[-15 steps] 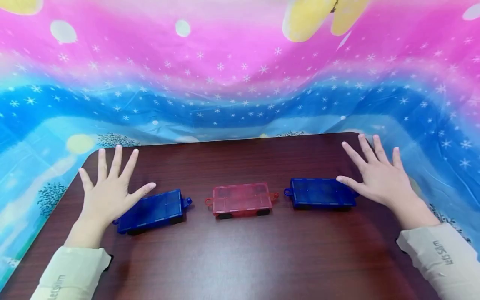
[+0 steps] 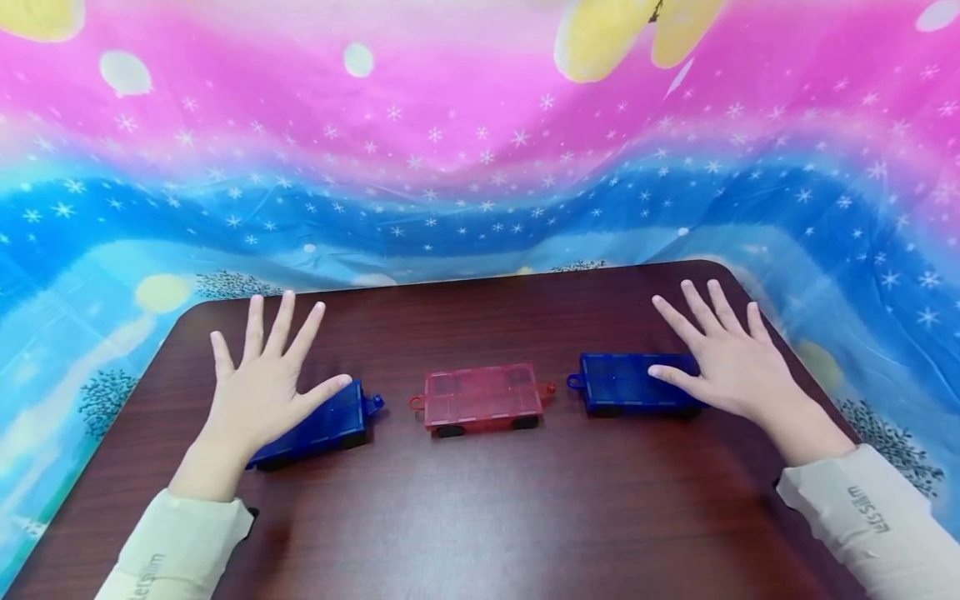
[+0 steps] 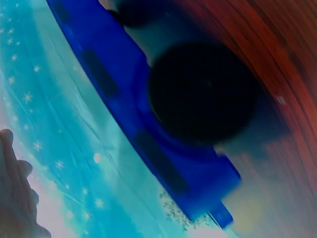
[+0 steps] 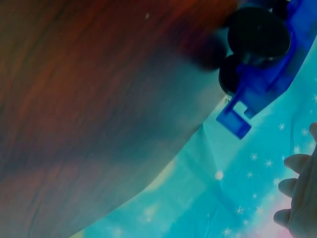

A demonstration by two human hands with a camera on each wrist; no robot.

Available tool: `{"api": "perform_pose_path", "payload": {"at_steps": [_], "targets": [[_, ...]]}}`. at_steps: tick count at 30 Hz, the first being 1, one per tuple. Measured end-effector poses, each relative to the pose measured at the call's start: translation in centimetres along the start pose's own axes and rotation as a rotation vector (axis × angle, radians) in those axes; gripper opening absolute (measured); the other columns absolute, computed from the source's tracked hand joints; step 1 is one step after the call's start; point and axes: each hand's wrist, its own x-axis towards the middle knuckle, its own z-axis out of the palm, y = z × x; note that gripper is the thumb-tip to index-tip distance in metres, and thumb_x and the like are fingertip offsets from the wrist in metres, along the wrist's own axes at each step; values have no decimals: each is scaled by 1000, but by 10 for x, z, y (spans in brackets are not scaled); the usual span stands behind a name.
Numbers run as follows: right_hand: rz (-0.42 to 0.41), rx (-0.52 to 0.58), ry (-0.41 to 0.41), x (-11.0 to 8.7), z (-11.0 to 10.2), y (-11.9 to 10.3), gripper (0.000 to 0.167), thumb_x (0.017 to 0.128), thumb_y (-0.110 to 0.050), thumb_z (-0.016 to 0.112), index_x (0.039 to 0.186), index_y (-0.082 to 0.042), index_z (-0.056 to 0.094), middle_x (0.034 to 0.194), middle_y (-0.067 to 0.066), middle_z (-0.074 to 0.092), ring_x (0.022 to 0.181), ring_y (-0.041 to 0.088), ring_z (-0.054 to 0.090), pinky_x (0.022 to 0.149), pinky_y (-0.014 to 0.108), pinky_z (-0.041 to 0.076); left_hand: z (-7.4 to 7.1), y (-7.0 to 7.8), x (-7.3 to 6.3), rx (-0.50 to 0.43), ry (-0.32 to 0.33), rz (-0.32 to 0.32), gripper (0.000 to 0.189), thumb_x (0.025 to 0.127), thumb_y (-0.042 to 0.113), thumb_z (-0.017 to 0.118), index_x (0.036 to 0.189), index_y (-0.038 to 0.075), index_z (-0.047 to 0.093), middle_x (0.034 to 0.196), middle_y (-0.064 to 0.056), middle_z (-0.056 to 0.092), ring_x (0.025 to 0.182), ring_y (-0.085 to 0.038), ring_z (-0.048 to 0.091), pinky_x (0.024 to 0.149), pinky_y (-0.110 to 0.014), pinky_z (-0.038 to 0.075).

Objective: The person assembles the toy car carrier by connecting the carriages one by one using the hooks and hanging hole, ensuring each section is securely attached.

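Three toy train cars with black wheels stand in a row on the table. My left hand is spread flat above the left blue car, hiding its left end; the wrist view shows that car's wheel close up. The translucent red car sits in the middle, apart from both blue ones. On the right, my right hand hovers with fingers spread, its thumb over the right blue car. A coupling end of that car shows in the right wrist view. Neither hand holds anything.
The dark wooden table has rounded far corners. A pink and blue cloth with snowflakes hangs behind it and along both sides. Small hooks and loops stick out from the cars' ends.
Both hands have moved inward: the left to the right, over more of the left blue car, and the right to the left, over the right blue car's end. The cars stay put.
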Motion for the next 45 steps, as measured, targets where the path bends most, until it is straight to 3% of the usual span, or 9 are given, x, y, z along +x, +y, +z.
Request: {"api": "perform_pose_path", "payload": {"at_steps": [12,21,26,32,39,45], "targets": [[-32,34,-75,0,13,-17,91,90,-69,54,160,-35,7,169,7,-1,155,30,-14,117,70,-3,13,30,8,-34,-3,110,96,86,73,54,160,38,4,169,3,-9,154,-27,-21,111,-77,-9],[-72,95,-141,0,18,-28,92,88,-73,53,160,-35,9,169,10,3,155,37,-5,116,73,6,28,49,11,-84,-27,234,95,86,71,57,160,38,7,169,8,-5,156,-25,-15,114,-75,7],[-97,128,-166,0,22,-31,91,88,-73,52,160,-34,12,168,13,11,155,41,2,114,74,12,36,60,14,-92,-81,311,94,86,71,58,160,37,10,169,9,-1,157,-23,-9,117,-71,13],[-123,131,-195,0,26,-35,93,86,-70,59,160,-35,15,167,13,17,154,42,7,112,74,18,42,75,17,-136,-160,359,91,87,68,59,160,35,16,169,7,10,157,-25,0,118,-67,18],[-157,147,-223,1,25,-38,91,86,-56,69,159,-33,20,166,13,21,152,45,14,113,73,20,47,86,21,-198,-209,430,88,88,64,62,159,30,24,166,1,23,156,-27,13,117,-65,25],[-208,157,-221,2,21,-38,88,86,-43,74,159,-30,25,159,16,35,147,49,25,111,72,26,49,93,25,-249,-262,471,86,88,58,66,158,23,29,163,-5,31,153,-30,25,116,-58,33]]}}
